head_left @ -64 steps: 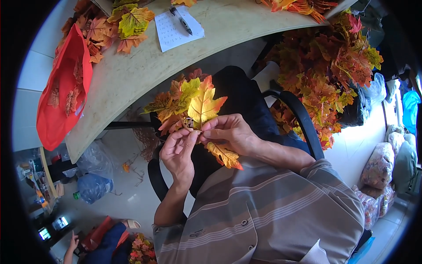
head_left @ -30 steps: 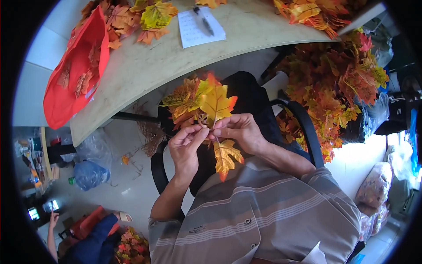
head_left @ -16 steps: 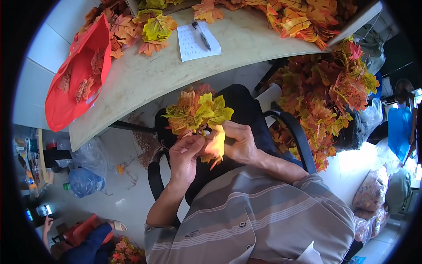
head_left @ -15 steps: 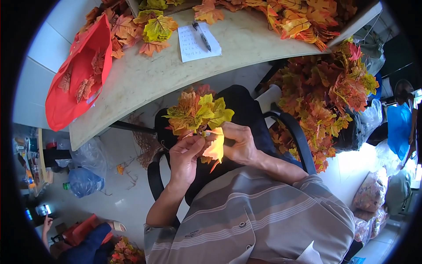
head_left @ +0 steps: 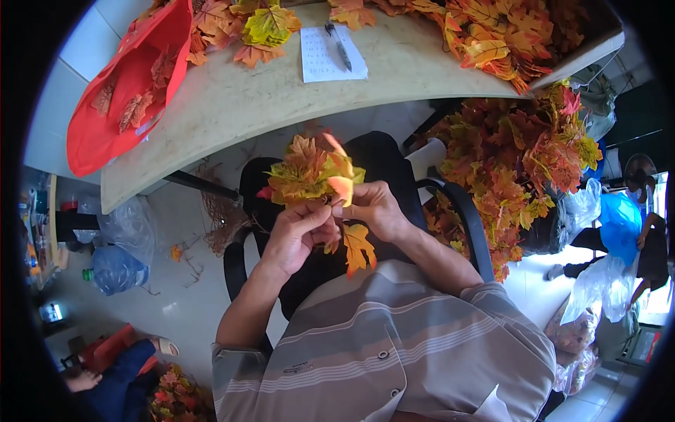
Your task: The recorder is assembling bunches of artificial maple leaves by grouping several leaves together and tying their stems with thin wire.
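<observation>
A bunch of artificial maple leaves (head_left: pixel 299 179), green-yellow and orange, stands up above my lap. Its base is pinched between the thumb and fingers of my left hand (head_left: pixel 302 235). From the right, my right hand (head_left: pixel 378 211) meets it with closed fingertips, at the foot of a yellow-orange leaf (head_left: pixel 342 190) leaning against the bunch. Below the fingertips a single orange leaf (head_left: pixel 358 247) hangs down. The stems are mostly hidden behind my fingers.
Ahead is a curved table (head_left: pixel 232 116) with loose leaves, a paper (head_left: pixel 323 63), a pen (head_left: pixel 339 48) and a red fabric bag (head_left: pixel 91 144). A large leaf pile (head_left: pixel 513 155) stands right of the chair armrest (head_left: pixel 467 221). Another person (head_left: pixel 655 243) is at far right beside plastic bags.
The yellow-orange leaf that drooped by my right hand now points upward against the bunch. An orange leaf hangs below. The view has shifted slightly, and a person shows at the far right.
</observation>
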`<move>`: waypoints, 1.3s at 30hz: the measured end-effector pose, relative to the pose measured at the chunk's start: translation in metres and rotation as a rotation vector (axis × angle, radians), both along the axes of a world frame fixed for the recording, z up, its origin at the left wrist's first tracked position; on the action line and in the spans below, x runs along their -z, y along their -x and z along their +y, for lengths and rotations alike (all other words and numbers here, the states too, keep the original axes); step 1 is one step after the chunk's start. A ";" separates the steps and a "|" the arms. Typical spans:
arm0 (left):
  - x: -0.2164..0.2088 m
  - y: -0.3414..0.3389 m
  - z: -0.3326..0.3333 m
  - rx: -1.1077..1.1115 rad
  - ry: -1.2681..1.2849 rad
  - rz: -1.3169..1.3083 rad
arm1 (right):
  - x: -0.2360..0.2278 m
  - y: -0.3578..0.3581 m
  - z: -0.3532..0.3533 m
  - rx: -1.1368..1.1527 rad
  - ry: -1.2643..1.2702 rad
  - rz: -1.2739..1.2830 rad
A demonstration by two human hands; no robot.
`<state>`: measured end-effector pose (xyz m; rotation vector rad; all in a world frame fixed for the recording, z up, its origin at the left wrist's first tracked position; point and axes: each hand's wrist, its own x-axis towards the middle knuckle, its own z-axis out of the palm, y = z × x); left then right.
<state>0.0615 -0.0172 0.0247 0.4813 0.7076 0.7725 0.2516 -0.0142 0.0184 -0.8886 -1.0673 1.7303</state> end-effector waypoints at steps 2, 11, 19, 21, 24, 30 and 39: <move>-0.003 -0.004 0.001 0.061 -0.028 -0.012 | 0.003 -0.003 0.001 0.011 0.109 0.146; -0.002 0.000 0.002 0.287 -0.031 0.009 | 0.012 -0.011 0.006 0.008 0.187 0.277; -0.009 0.002 -0.004 0.452 -0.070 -0.098 | 0.003 -0.007 -0.007 -0.084 0.103 0.323; -0.016 -0.002 -0.006 0.487 -0.280 -0.021 | 0.002 -0.009 -0.011 -0.103 0.095 0.291; -0.030 -0.005 -0.013 0.586 -0.279 0.070 | -0.003 -0.013 -0.017 -0.135 0.024 0.220; -0.021 -0.004 -0.012 0.470 -0.177 0.068 | -0.009 -0.017 -0.009 -0.116 -0.010 0.194; -0.031 0.004 -0.013 0.443 -0.071 -0.128 | -0.021 -0.006 -0.004 -0.090 0.049 0.294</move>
